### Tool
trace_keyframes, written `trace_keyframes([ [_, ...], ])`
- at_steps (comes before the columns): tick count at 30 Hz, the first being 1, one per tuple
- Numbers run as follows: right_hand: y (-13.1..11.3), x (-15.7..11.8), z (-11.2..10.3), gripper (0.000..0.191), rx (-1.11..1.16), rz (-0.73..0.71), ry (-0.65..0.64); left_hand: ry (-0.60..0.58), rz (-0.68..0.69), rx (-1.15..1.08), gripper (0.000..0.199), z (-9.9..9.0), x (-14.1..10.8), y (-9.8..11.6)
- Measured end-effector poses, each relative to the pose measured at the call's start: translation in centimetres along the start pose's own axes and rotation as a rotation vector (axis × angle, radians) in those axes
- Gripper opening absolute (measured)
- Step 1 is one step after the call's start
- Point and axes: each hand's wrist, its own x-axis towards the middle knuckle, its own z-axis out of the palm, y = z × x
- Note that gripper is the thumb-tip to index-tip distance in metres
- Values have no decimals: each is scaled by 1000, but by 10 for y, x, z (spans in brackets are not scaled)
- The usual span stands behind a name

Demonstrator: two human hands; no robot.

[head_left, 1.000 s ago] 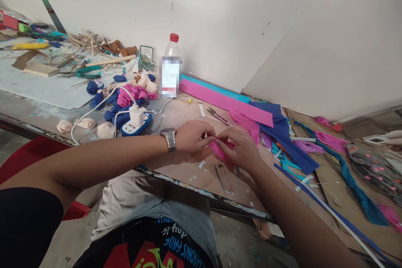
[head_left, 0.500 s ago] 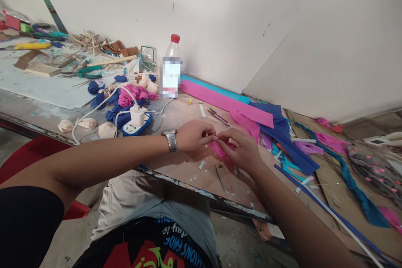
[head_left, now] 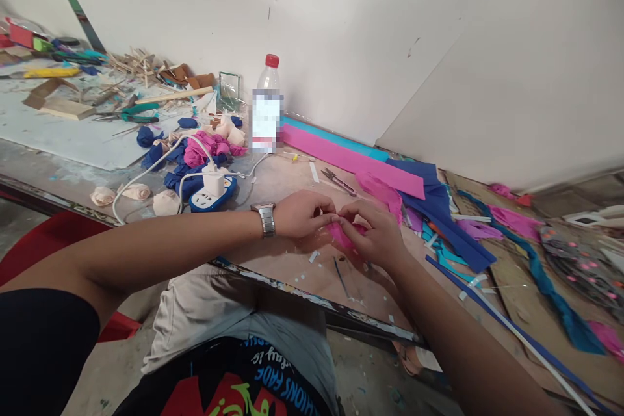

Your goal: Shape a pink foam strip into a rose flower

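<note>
Both my hands meet over the table's near part, pinching a piece of pink crepe paper (head_left: 347, 235) between their fingertips. My left hand (head_left: 308, 213), with a metal-banded watch on the wrist, is closed on the paper's left end. My right hand (head_left: 374, 231) grips the same piece from the right, thumb and index finger together. Part of the paper is hidden behind the fingers. Just beyond my hands lie thread snips (head_left: 340, 182) and a loose pink crepe sheet (head_left: 380, 192).
A bottle with a red cap (head_left: 270, 78) stands by the wall. A power strip (head_left: 199, 199) with a white plug and cable lies left, beside crumpled paper rosettes (head_left: 202, 147). Folded pink crepe strips (head_left: 355, 159) and blue crepe paper (head_left: 443, 221) lie right. The table edge (head_left: 292, 289) runs close to me.
My fingertips have shifted slightly against each other on the pink paper, and my left hand sits a touch lower. Everything else stays where it was.
</note>
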Motion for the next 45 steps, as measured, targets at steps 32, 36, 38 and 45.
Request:
trace_keyframes([
  [32,-3,1,-1,12,-7,21,10,53,-14,-62,27,2,0,-2],
  [36,-3,1,-1,11,-5,13,7,43,-31,-56,28,1,0,-2],
  [38,-3,1,0,10,1,11,2,38,-35,-59,28,0,0,-2],
  [45,-1,2,0,13,-2,20,-13,38,-22,-62,26,0,0,-2],
])
